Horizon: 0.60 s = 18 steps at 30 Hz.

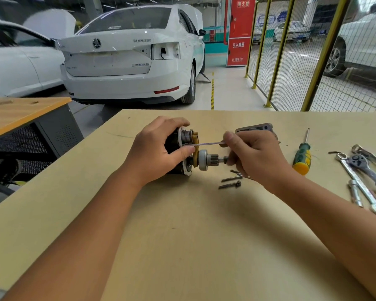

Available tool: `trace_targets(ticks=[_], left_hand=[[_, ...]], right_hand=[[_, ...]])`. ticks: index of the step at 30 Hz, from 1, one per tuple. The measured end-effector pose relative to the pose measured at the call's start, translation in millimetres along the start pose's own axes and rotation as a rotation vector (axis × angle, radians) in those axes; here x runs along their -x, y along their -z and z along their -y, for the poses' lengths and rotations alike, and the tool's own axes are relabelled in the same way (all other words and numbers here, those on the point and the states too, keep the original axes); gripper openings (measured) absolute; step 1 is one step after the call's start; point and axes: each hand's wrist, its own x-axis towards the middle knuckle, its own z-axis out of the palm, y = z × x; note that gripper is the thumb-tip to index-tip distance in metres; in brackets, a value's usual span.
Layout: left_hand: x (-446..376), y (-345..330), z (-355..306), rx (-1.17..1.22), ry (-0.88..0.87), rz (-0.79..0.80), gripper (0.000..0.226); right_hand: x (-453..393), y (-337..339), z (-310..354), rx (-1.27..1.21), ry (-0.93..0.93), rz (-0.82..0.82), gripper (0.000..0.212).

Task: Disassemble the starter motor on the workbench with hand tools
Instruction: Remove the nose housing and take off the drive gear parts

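Observation:
The starter motor (183,140) lies on its side on the workbench (182,224), its pinion gear (208,159) and shaft pointing right. My left hand (159,148) grips the black motor body. A long thin through bolt (204,144) sticks out of the motor to the right, and my right hand (252,155) pinches its free end. The grey nose housing (256,128) lies behind my right hand, partly hidden. Three loose bolts (231,180) lie on the bench below the pinion.
A green and yellow screwdriver (302,157) lies right of my right hand. Wrenches and a ratchet (363,170) are spread at the right edge. A second bench (20,114) stands at left; white cars and a yellow mesh fence (291,61) are beyond.

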Motion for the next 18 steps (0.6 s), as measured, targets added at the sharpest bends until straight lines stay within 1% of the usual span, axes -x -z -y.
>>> trace_targets(ticks=[2, 5, 8, 12, 14, 18], left_hand=[[-0.3, 0.7, -0.8, 0.022, 0.013, 0.016, 0.054], [0.8, 1.7, -1.7, -0.015, 0.011, 0.024, 0.058], [0.4, 1.9, -4.8, -0.097, 0.032, 0.028, 0.059], [-1.9, 0.3, -6.3, -0.058, 0.03, 0.039, 0.052], [-2.1, -0.3, -5.8, -0.057, 0.013, 0.042, 0.048], [-2.1, -1.7, -5.1, -0.058, 0.005, 0.042, 0.044]], right_hand=[[-0.2, -1.1, 6.0, -0.122, -0.114, -0.009, 0.031], [-0.3, -3.3, 14.3, -0.186, -0.197, -0.03, 0.032], [-2.7, -7.2, 22.5, -0.3, -0.301, -0.083, 0.025], [-9.6, -15.7, 31.4, -0.452, -0.446, -0.193, 0.009], [-13.2, -22.0, 35.3, -0.533, -0.502, -0.237, 0.009], [-15.5, -28.0, 38.3, -0.716, -0.641, -0.246, 0.002]])
